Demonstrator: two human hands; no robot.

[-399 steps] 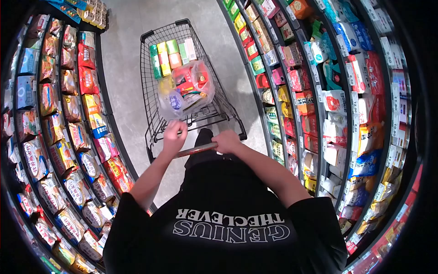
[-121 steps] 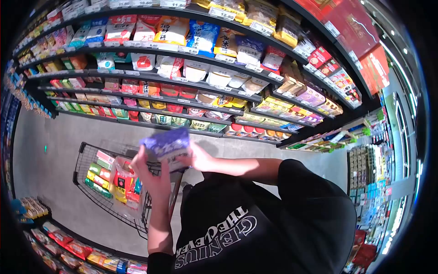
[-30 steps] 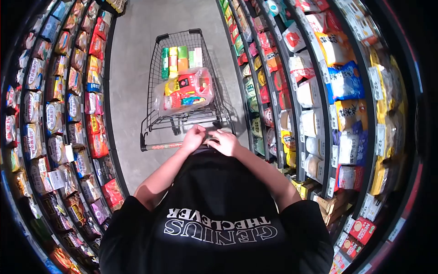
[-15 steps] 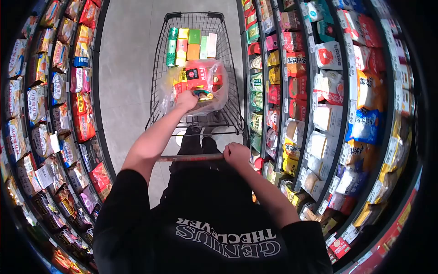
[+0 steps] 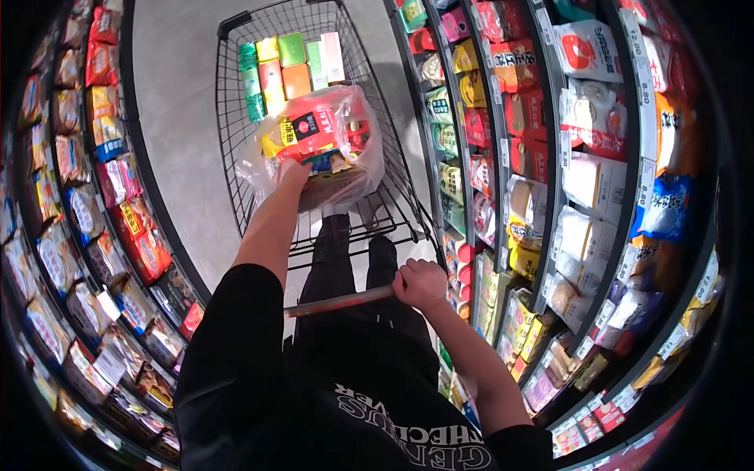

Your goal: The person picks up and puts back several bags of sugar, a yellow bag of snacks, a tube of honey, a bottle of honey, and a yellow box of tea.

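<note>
My right hand (image 5: 421,282) is closed around the red handle bar (image 5: 338,301) of a black wire shopping cart (image 5: 236,133). My left hand (image 5: 291,174) reaches forward into the cart and rests against a clear plastic bag (image 5: 323,141) full of red and yellow packets; whether the fingers grip the bag is hidden by it. Behind the bag, at the cart's far end, stands a row of green, orange and pink boxes (image 5: 287,67).
I stand in a narrow supermarket aisle with a grey floor (image 5: 173,118). Shelves of snack bags (image 5: 102,204) run along the left. Shelves of packaged goods with price tags (image 5: 565,157) run close along the right, next to the cart.
In the last half second the view tilted and the cart shifted left in the picture. My left hand stays at the bag and my right hand stays on the handle.
</note>
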